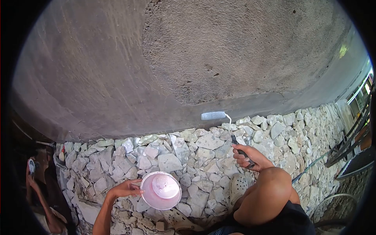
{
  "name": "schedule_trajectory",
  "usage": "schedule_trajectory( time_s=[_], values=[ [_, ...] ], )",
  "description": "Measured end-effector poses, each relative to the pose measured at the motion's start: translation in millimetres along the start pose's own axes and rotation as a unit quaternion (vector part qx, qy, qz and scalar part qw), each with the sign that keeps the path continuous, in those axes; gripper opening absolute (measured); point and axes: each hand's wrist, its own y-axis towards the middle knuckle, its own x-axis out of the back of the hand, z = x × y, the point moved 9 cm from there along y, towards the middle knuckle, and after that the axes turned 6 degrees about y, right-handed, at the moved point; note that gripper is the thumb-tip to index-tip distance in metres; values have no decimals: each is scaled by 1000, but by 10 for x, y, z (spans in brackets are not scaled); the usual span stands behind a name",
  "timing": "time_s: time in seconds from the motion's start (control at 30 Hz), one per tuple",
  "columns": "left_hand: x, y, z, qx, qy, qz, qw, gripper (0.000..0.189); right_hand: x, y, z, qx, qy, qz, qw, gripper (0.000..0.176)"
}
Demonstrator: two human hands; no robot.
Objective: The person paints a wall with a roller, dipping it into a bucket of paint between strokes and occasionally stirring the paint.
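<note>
My right hand (pixel 250 157) is wrapped around the dark handle of a paint roller (pixel 212 116). The roller's pale sleeve lies against the lower part of the grey wall (pixel 156 113), just above the rubble. My left hand (pixel 127 188) grips the rim of a small pinkish-white bucket (pixel 149 197), thumb and fingers at its left edge. Pale, whitish liquid (pixel 166 185) sits in the bottom of the bucket. The wall has a rough plaster patch (pixel 243 47) with smoother, darker grey around it.
Broken stones (pixel 203 149) cover the ground along the wall. My bent knee (pixel 270 188) and beige clogs (pixel 238 186) are close by. At far left, another person's arm (pixel 43 201) shows. Dark pipes and panels (pixel 354 145) stand at right, with a hose (pixel 313 166) nearby.
</note>
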Motion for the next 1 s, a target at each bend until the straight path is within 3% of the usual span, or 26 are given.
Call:
schedule_trajectory(
  time_s=[0.27, 0.53, 0.83, 1.0],
  values=[
    [37, 44, 13, -9, 0, 13, 1000, 83, 84, 502, -164, -35, 19, -11, 999, 23],
    [45, 62, 66, 2, -10, 4, 1000, 80, -135, -184, 100, -13, -8, 28, 999, 22],
    [57, 24, -6, 1, 6, 0, 1000, 79, 45, 620, -282, -55, 25, 25, 998, 22],
    [64, 92, 155, 1, -21, -2, 1000, 83, 26, 203, -139, -4, 17, 14, 1000, 22]
  ],
)
